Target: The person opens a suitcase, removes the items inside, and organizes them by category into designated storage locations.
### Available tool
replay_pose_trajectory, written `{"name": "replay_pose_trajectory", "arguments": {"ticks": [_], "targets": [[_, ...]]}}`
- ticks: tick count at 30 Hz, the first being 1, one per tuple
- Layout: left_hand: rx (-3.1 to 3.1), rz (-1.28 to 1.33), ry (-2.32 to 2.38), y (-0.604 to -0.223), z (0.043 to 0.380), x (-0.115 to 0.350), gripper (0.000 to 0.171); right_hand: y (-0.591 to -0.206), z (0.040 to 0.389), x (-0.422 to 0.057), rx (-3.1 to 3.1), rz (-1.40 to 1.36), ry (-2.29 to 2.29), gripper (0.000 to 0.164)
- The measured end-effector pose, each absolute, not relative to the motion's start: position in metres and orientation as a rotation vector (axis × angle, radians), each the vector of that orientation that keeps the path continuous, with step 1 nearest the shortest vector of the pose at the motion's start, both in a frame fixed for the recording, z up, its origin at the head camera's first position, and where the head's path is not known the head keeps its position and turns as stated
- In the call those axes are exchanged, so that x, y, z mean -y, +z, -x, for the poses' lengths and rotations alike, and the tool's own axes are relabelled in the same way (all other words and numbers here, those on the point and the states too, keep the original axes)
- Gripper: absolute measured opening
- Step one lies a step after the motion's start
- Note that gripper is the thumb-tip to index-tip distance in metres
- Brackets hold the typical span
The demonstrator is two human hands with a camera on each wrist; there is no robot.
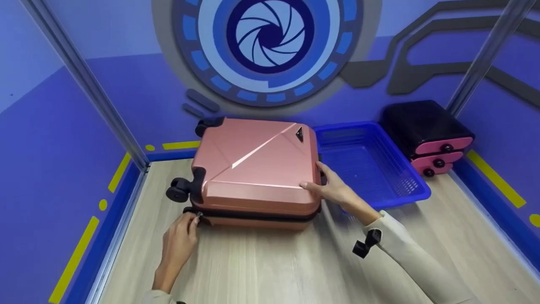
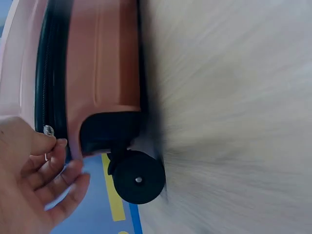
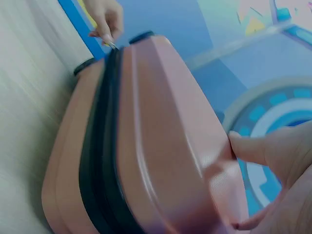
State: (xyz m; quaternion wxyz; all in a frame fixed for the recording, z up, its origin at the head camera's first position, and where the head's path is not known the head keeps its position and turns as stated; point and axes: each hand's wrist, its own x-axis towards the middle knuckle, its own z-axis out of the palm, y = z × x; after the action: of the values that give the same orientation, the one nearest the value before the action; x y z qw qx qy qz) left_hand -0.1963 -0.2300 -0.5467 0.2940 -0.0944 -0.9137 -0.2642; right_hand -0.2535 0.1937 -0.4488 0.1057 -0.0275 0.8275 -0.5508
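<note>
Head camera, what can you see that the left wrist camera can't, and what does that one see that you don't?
Only the head view shows the blue basket, the black-and-pink drawer box and the right hand.

Only the left wrist view shows the zipper teeth up close and the shiny dot on a black wheel.

Both show the pink suitcase and the left hand pinching the zipper pull.

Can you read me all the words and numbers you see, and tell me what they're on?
No words or numbers can be read in any view.
Small dark badge on the pink suitcase: too small to tell if it has letters.
Blue wall: painted shapes, no readable words.
Blue basket and black-and-pink drawer box: no writing I can see.
</note>
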Motion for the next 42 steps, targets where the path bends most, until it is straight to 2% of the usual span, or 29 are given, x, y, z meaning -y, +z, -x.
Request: {"name": "replay_pose_trajectory", "arguments": {"ticks": [9, 15, 23, 26, 35, 42], "targets": [[2.410, 0.418, -0.723, -0.553, 0.207, 0.236, 0.008, -0.457, 0.231, -0.171, -2.767, 0.246, -1.396, 0.114], [2.333, 0.449, -0.669, -0.551, 0.213, 0.237, 0.010, -0.456, 0.235, -0.165, -2.822, 0.276, -1.322, 0.114], [2.417, 0.067, -0.879, -0.563, 0.207, 0.207, 0.005, -0.456, 0.248, -0.172, -2.812, 0.272, -1.284, 0.116], [2.405, 0.013, -0.977, -0.566, 0.205, 0.205, 0.004, -0.458, 0.250, -0.173, -2.807, 0.271, -1.264, 0.117], [2.394, 0.307, -0.935, -0.548, 0.200, 0.224, 0.010, -0.459, 0.276, -0.184, -2.746, 0.361, -1.341, 0.116], [2.427, 0.431, -0.829, -0.549, 0.176, 0.205, 0.010, -0.463, 0.300, -0.210, -2.548, 0.504, -1.531, 0.106]]}}
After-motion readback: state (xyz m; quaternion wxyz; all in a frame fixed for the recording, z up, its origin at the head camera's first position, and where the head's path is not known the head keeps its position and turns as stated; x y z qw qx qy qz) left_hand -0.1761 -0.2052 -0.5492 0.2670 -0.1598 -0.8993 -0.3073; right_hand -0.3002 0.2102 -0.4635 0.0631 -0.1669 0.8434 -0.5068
